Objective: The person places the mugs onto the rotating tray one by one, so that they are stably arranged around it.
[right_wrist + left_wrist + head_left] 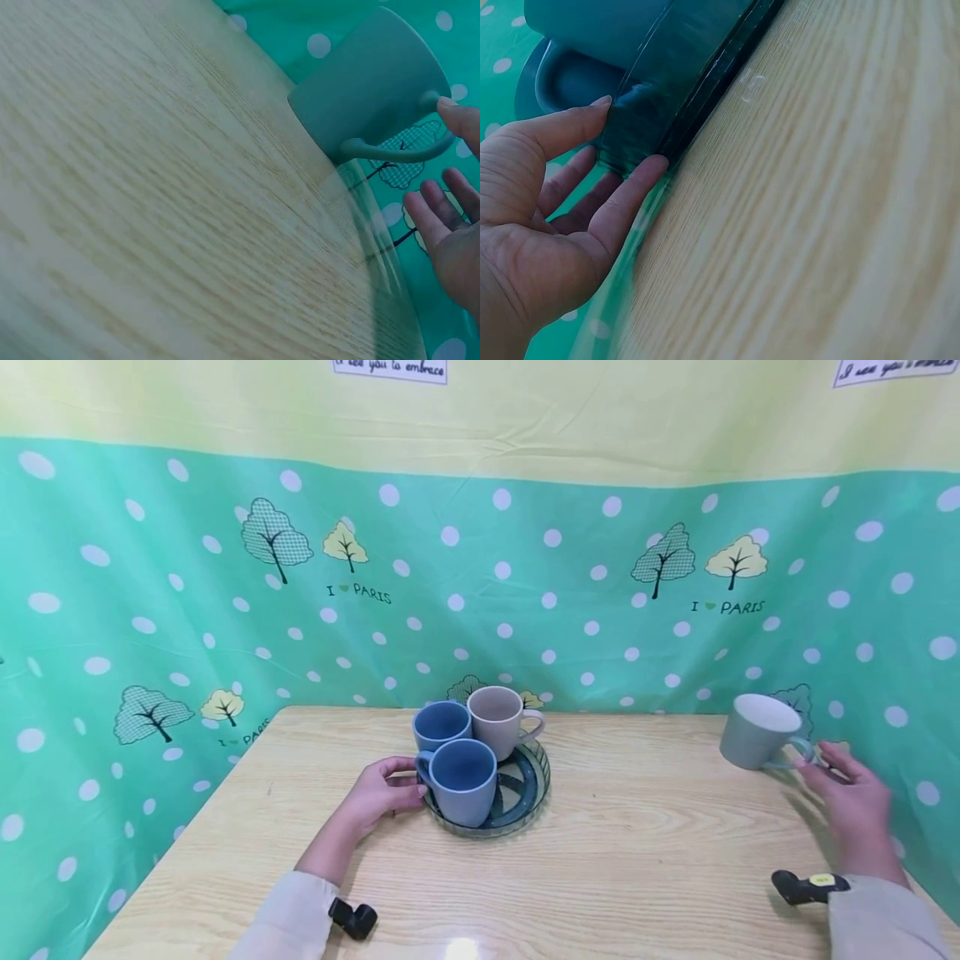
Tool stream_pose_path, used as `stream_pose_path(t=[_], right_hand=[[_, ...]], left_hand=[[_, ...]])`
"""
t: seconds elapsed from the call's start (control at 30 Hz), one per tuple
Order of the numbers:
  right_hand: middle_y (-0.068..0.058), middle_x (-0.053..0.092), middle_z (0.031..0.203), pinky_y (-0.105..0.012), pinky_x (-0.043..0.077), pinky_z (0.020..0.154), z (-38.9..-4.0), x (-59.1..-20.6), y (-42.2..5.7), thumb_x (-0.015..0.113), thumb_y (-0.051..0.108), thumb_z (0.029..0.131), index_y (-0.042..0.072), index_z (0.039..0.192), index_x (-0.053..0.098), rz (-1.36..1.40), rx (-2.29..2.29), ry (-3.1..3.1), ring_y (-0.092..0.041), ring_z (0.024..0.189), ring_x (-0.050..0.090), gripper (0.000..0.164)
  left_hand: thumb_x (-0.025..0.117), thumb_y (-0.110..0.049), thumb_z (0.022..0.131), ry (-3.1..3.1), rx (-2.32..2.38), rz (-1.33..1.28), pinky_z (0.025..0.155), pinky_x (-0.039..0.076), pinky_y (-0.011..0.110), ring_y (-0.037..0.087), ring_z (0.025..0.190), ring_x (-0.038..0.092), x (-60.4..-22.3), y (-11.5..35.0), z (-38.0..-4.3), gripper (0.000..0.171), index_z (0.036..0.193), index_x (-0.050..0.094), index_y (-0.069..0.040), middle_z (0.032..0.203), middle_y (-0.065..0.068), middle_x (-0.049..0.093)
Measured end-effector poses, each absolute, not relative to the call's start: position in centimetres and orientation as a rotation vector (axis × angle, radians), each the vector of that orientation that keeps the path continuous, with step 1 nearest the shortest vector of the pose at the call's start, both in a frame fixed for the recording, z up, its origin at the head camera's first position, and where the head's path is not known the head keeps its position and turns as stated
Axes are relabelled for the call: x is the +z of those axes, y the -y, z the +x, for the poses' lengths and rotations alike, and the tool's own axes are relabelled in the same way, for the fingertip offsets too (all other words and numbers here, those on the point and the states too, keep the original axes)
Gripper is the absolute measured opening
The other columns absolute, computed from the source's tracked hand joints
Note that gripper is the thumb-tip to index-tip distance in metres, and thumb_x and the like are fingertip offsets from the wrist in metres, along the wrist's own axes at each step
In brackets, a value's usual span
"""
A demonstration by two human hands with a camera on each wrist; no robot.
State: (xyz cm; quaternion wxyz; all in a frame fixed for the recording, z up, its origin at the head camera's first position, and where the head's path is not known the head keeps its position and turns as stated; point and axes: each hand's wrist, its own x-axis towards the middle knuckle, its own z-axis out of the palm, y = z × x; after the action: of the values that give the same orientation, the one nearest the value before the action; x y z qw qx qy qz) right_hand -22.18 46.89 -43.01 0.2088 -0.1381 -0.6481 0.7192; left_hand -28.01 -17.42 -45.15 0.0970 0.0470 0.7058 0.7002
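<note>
On the round glass tray (534, 806) stand three upright mugs: a blue mug (442, 727) at the back, a second blue mug (463, 793) in front, and a greyish-pink mug (497, 722) at the right. My left hand (381, 793) touches the tray's left side, thumb and fingertips spread along its wall (641, 124). Farther right, a pale green mug (753, 735) stands upright by the table's back right edge. Beside its handle (397, 156) is my right hand (855, 789); the thumb tip meets the handle while the other fingers extend loosely apart from it.
A light wood-grain table (637, 852) lies under everything. Green dotted cloth (525, 610) hangs close behind the table and along both sides. The right-hand mug stands near that cloth.
</note>
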Motion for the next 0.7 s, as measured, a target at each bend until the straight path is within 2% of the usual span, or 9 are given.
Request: stream_pose_path(t=[0.13,0.3,0.37,0.47,0.57,0.63,0.7], right_hand=[[0.020,0.056,0.107,-0.004,0.050,0.068,-22.6,-43.2,-46.9,0.077,0.007,0.084,0.020,0.142,0.052,-0.377,1.963,1.843,0.012,0.083,0.056,0.065],[0.021,0.047,0.110,0.000,0.045,0.067,-23.4,-43.3,-47.0,0.075,0.016,0.087,0.019,0.146,0.046,-0.473,1.781,2.025,0.008,0.090,0.048,0.067],[0.020,0.046,0.109,-0.001,0.047,0.068,-23.7,-43.6,-47.0,0.073,0.015,0.089,0.017,0.146,0.047,-0.478,1.772,2.027,0.006,0.091,0.048,0.063],[0.017,0.054,0.104,-0.006,0.052,0.071,-24.0,-44.0,-47.0,0.069,0.006,0.090,0.015,0.136,0.058,-0.404,1.878,1.887,0.008,0.086,0.055,0.048],[0.015,0.064,0.095,-0.011,0.055,0.070,-24.3,-44.2,-46.8,0.067,-0.003,0.088,0.017,0.117,0.070,-0.333,2.026,1.676,0.005,0.080,0.063,0.035],[0.013,0.069,0.088,-0.013,0.056,0.069,-24.4,-44.2,-46.6,0.068,-0.006,0.087,0.019,0.107,0.072,-0.326,2.073,1.584,0.003,0.078,0.066,0.032],[0.011,0.071,0.085,-0.014,0.056,0.068,-24.5,-44.2,-46.3,0.069,-0.007,0.085,0.019,0.104,0.073,-0.347,2.102,1.510,0.001,0.077,0.067,0.033]], left_hand=[[0.075,0.005,0.080,-2.096,2.071,0.135,0.082,0.060,0.043,0.023,0.095,0.065,-45.1,17.4,-28.0,0.053,0.128,0.052,0.008,0.119,0.026,0.057],[0.075,0.006,0.080,-2.095,2.070,0.123,0.082,0.060,0.043,0.023,0.095,0.065,-45.2,17.4,-28.0,0.053,0.128,0.052,0.007,0.118,0.025,0.058],[0.075,0.006,0.081,-2.093,2.069,0.116,0.083,0.059,0.043,0.023,0.095,0.065,-45.1,17.4,-28.0,0.053,0.129,0.052,0.007,0.117,0.025,0.058],[0.075,0.006,0.081,-2.089,2.071,0.108,0.083,0.059,0.043,0.023,0.095,0.065,-45.1,17.4,-28.0,0.053,0.129,0.052,0.007,0.116,0.025,0.059],[0.075,0.006,0.080,-2.089,2.069,0.111,0.083,0.059,0.043,0.023,0.095,0.065,-45.1,17.4,-28.0,0.053,0.129,0.051,0.007,0.116,0.025,0.059],[0.075,0.006,0.080,-2.085,2.069,0.111,0.083,0.059,0.044,0.023,0.095,0.065,-45.1,17.4,-28.0,0.054,0.129,0.051,0.007,0.116,0.025,0.058],[0.075,0.006,0.080,-2.082,2.069,0.110,0.083,0.059,0.044,0.023,0.094,0.065,-45.0,17.4,-28.0,0.054,0.129,0.051,0.007,0.116,0.025,0.058]])
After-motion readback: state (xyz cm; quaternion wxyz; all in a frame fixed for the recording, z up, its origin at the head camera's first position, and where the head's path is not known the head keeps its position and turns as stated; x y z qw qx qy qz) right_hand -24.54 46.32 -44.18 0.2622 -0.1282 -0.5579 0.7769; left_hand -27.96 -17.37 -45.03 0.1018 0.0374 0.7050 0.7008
